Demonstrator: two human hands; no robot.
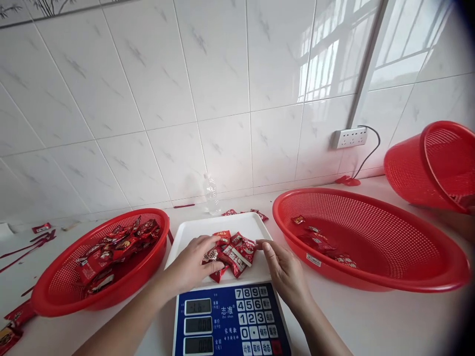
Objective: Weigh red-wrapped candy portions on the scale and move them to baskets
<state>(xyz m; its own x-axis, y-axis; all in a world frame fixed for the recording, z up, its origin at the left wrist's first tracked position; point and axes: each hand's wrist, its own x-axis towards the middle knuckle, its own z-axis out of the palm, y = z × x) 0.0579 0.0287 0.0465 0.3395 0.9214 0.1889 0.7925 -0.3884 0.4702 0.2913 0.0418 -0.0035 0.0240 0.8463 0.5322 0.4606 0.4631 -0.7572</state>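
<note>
Several red candy packets [234, 254] lie in a heap on the white tray [185, 232] of a blue digital scale [230, 316]. My left hand [195, 262] rests at the heap's left side, fingers apart and partly over the packets. At the heap's right edge is my right hand [280, 264], its fingers extended and the fingertips beside a packet, nothing held in it. To the left stands a red basket [148, 277] with many packets. A larger red basket [356, 198] on the right holds several packets at its left side.
A clear bottle [211, 195] stands behind the scale, near loose packets [259, 214]. Another red basket [415, 170] is tilted at the far right, beside another person's hand [454, 220]. A power strip [350, 138] is on the tiled wall. More packets [11, 336] lie lower left.
</note>
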